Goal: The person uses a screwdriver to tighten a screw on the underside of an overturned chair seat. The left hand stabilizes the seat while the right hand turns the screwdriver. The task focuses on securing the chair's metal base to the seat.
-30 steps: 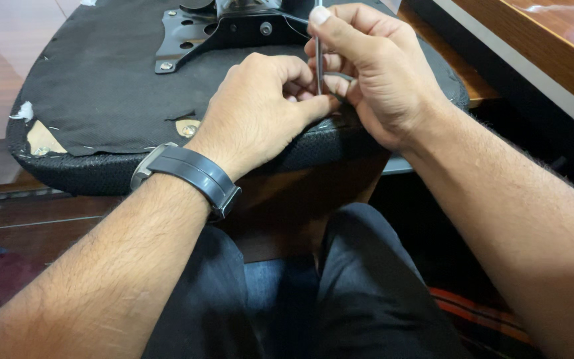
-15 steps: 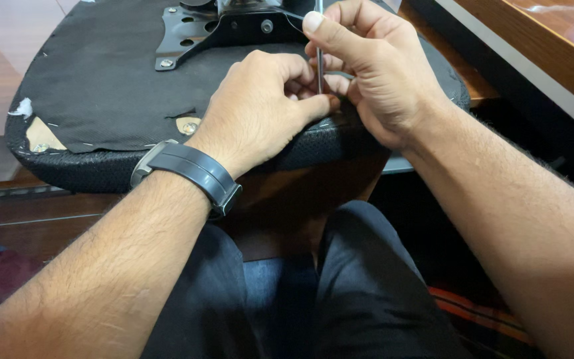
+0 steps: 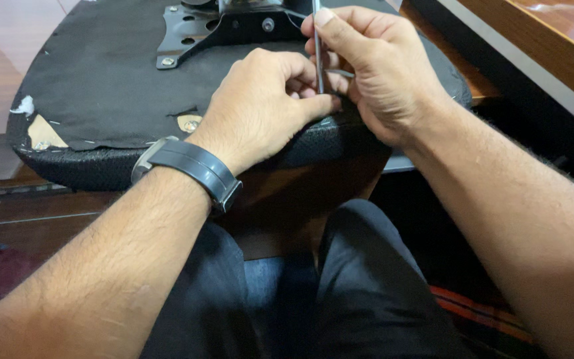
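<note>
Right, the thin metal tool (image 3: 317, 56) stands nearly upright at the near edge of the upturned seat cushion (image 3: 114, 93), its tip down where the black underside fabric meets the textured rim. The right hand (image 3: 380, 73) is clamped around the shaft, thumb pressed high on it and fingers curled close behind. The left hand (image 3: 264, 106) sits just beside, touching the tool's lower end, fingers bunched together and pinching at the fabric edge right by the tip. What exactly sits under that tip is hidden by the fingers; it may be a staple or a fold of cloth, I cannot tell which.

As for progress, judging by how things lie: the fabric is already loose or torn in places. At the left edge a patch of pale wood (image 3: 40, 133) shows through, and a small gap (image 3: 189, 123) near the left wrist shows a fastener in a bare spot. Yet most of the black cover lies flat and attached across the seat, so I would say the work along the edge is partway, with a long stretch of rim untouched.

Outward from there: the black metal bracket plate (image 3: 200, 33) is bolted on at the far middle of the seat, well apart from both hands. A dark wristband (image 3: 194, 169) wraps the left wrist. The seat rests over the person's lap, dark trousers (image 3: 360, 286) below, a wooden desk edge (image 3: 533, 46) off to the right.
</note>
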